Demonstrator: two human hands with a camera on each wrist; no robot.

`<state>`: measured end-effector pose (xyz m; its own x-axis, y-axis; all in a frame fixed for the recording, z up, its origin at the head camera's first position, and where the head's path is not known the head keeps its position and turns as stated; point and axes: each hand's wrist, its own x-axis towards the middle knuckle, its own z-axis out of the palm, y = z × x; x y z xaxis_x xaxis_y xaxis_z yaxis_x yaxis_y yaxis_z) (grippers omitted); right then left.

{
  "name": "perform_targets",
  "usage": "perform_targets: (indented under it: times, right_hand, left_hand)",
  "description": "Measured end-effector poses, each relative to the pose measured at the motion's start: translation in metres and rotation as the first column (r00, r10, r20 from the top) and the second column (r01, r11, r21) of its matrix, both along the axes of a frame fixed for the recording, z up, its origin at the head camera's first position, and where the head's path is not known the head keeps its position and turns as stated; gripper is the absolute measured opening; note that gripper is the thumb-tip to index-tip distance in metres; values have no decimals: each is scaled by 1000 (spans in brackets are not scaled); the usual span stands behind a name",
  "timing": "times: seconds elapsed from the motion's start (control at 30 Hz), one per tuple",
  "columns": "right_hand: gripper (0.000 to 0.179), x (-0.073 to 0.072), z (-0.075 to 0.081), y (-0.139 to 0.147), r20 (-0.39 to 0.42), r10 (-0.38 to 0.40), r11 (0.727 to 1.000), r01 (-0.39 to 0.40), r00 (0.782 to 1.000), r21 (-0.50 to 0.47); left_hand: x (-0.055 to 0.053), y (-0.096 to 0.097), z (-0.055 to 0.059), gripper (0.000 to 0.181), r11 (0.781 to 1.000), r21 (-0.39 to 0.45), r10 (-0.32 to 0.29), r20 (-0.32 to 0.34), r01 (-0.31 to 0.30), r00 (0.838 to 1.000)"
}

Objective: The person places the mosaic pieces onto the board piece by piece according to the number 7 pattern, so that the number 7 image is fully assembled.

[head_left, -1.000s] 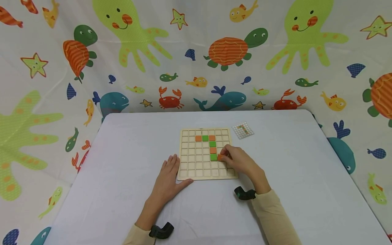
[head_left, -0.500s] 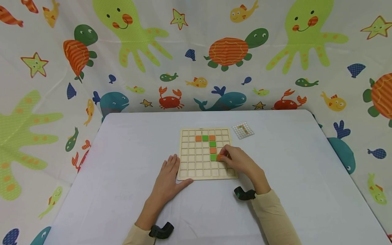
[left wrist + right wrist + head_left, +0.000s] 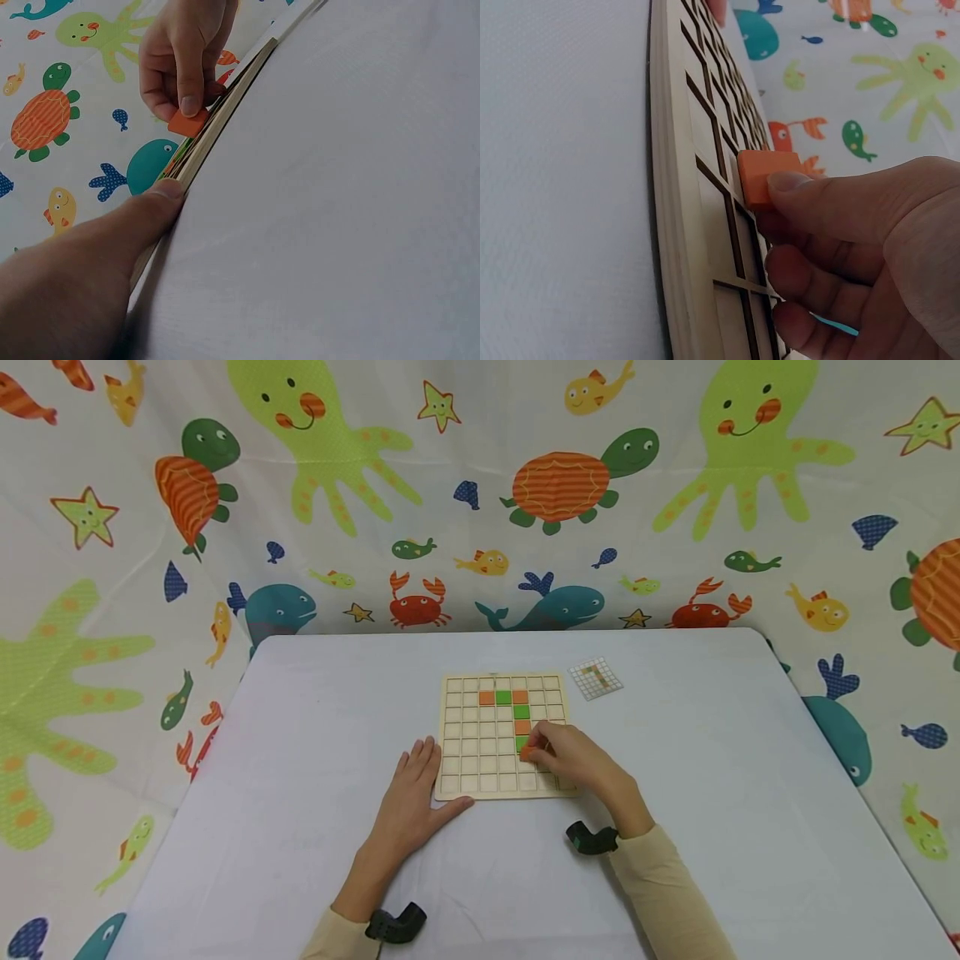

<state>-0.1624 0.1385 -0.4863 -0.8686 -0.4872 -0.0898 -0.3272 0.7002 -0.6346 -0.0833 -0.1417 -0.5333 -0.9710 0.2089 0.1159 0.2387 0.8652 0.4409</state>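
Note:
A wooden grid board (image 3: 472,785) lies on the table with orange and green square tiles in its cells: a short row near the top and a column running down from that row's right end. My right hand (image 3: 577,756) pinches an orange tile (image 3: 765,176) between thumb and fingers, over the board just below the lowest green tile (image 3: 521,742). In the left wrist view the pinched tile (image 3: 187,122) is tilted above the board's surface. My left hand (image 3: 408,802) rests flat at the board's lower left corner, its thumb (image 3: 166,189) on the front edge.
A small card (image 3: 596,679) printed with a grid pattern lies past the board's upper right corner. White cloth covers the table (image 3: 300,760). Behind it hangs a curtain (image 3: 337,535) with sea animals. Each wrist wears a black camera mount (image 3: 592,839).
My right hand has moved slightly left and toward me, bringing the orange tile from beside the lowest green tile to just below it. The left hand stays in place.

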Motion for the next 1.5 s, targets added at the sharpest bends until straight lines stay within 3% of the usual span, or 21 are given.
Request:
perform_targets:
  times: [0.67, 1.5]
  right_hand:
    - [5, 0, -2, -1, -47, 79, 997, -79, 996, -9]
    - [4, 0, -3, -2, -67, 65, 998, -63, 996, 30]
  left_hand:
    - [-2, 1, 2, 102, 1000, -1, -1, 2, 1, 1000]
    - [0, 1, 0, 101, 1000, 1, 4, -10, -4, 1000]
